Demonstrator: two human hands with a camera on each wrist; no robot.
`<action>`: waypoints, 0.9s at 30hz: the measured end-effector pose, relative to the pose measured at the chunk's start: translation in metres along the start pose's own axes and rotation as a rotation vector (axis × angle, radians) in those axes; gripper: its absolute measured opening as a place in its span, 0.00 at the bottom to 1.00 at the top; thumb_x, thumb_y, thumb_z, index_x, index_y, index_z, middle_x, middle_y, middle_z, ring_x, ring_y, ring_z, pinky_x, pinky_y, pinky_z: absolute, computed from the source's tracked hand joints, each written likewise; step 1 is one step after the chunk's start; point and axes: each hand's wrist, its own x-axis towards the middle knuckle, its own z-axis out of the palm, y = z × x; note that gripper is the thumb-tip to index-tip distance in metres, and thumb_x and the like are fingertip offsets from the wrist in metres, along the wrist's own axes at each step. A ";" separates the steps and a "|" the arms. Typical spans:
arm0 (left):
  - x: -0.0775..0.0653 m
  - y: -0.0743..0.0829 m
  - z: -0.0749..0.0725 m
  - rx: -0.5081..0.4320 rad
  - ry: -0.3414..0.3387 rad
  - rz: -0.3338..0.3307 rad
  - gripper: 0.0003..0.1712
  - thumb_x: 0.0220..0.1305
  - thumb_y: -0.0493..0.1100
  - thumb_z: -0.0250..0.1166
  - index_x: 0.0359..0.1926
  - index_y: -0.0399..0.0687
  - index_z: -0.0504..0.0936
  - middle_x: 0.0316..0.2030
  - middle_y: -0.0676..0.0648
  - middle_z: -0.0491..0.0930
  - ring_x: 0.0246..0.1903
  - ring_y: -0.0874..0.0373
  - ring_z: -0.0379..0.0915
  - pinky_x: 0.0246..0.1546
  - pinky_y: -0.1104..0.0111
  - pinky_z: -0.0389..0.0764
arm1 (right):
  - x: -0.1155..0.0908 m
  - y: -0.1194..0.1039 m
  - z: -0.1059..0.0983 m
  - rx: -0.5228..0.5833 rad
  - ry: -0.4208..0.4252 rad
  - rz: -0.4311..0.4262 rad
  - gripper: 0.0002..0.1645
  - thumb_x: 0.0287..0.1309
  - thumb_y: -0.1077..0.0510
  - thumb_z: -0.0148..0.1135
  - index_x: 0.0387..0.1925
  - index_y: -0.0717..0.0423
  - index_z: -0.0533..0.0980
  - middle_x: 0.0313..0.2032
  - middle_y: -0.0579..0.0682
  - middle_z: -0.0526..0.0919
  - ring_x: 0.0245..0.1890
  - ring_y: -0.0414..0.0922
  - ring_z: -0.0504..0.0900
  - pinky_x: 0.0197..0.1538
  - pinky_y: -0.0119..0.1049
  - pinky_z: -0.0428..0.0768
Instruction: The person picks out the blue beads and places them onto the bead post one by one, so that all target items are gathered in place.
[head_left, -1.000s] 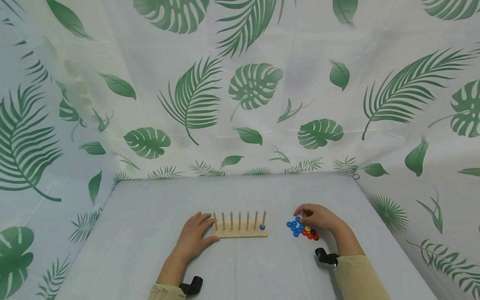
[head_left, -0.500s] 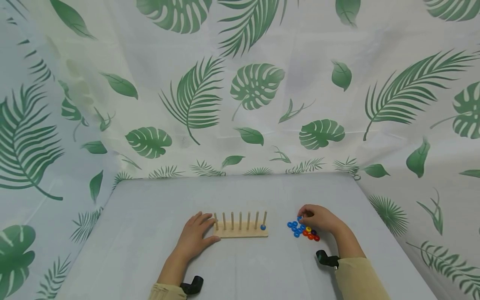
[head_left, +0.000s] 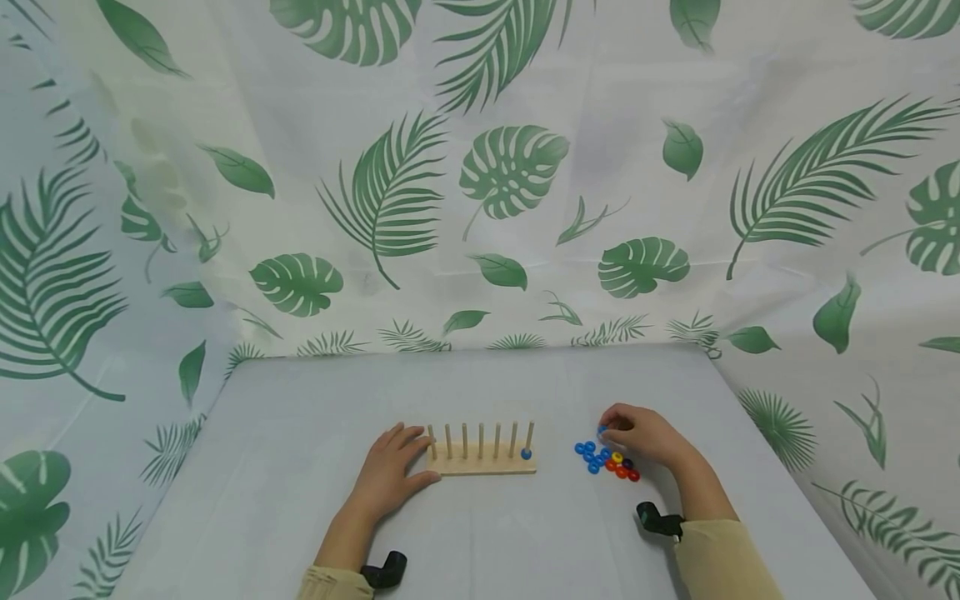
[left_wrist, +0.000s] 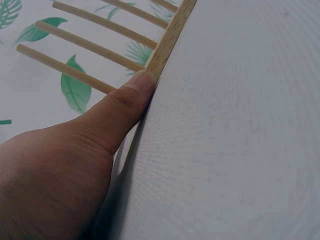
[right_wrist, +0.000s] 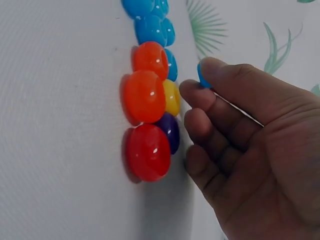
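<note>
My left hand (head_left: 386, 475) steadies the left end of a wooden peg board (head_left: 483, 468). Its thumb (left_wrist: 120, 107) presses the front edge of the base while the fingers reach round the far side. The board has a row of several upright pegs, and a blue bead (head_left: 526, 454) sits low on the rightmost one. My right hand (head_left: 643, 435) pinches another blue bead (right_wrist: 202, 76) between thumb and index finger, just behind the pile. The other fingers are curled in. Most of the pinched bead is hidden by the fingertips.
Right of the board lies a close cluster of several beads: blue beads (head_left: 589, 457), orange-red ones (right_wrist: 145, 97), a yellow bead (right_wrist: 171, 99), a dark purple bead (right_wrist: 170, 132) and a red bead (right_wrist: 148, 152). Leaf-patterned cloth (head_left: 510, 283) hangs behind the white-covered table (head_left: 480, 550).
My right hand has taken a blue bead from the far side of the cluster and drawn it slightly back and up. The left hand and peg board have stayed in place.
</note>
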 end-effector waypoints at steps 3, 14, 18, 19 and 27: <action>0.000 0.001 0.000 0.001 0.003 0.000 0.38 0.57 0.66 0.67 0.64 0.55 0.77 0.67 0.48 0.71 0.73 0.41 0.57 0.75 0.46 0.56 | -0.001 -0.003 -0.002 0.008 0.005 -0.016 0.10 0.62 0.50 0.67 0.44 0.44 0.79 0.38 0.44 0.82 0.40 0.44 0.76 0.46 0.40 0.83; 0.001 -0.001 0.001 0.003 0.009 0.005 0.37 0.57 0.66 0.68 0.64 0.55 0.77 0.67 0.49 0.71 0.72 0.41 0.57 0.74 0.46 0.57 | -0.011 -0.034 -0.011 0.072 0.023 -0.125 0.12 0.64 0.47 0.65 0.47 0.42 0.79 0.40 0.43 0.83 0.41 0.43 0.78 0.47 0.37 0.84; 0.001 -0.001 0.001 0.001 0.003 -0.002 0.38 0.57 0.66 0.67 0.64 0.56 0.76 0.67 0.49 0.71 0.73 0.41 0.57 0.75 0.46 0.56 | -0.014 -0.050 -0.008 0.081 0.032 -0.181 0.11 0.65 0.47 0.64 0.47 0.42 0.79 0.40 0.41 0.83 0.42 0.42 0.80 0.47 0.35 0.84; 0.001 -0.001 0.001 0.000 0.002 -0.003 0.37 0.57 0.66 0.67 0.64 0.55 0.76 0.67 0.49 0.71 0.73 0.41 0.56 0.75 0.46 0.56 | -0.015 -0.055 -0.006 0.086 0.034 -0.193 0.11 0.65 0.47 0.64 0.47 0.41 0.79 0.40 0.41 0.83 0.42 0.41 0.80 0.47 0.34 0.83; 0.000 0.000 -0.001 -0.006 -0.010 -0.010 0.38 0.57 0.66 0.67 0.64 0.55 0.76 0.68 0.49 0.71 0.73 0.41 0.56 0.75 0.45 0.56 | -0.024 -0.092 0.001 0.157 0.054 -0.274 0.13 0.65 0.47 0.64 0.48 0.45 0.80 0.39 0.40 0.84 0.41 0.40 0.81 0.44 0.31 0.82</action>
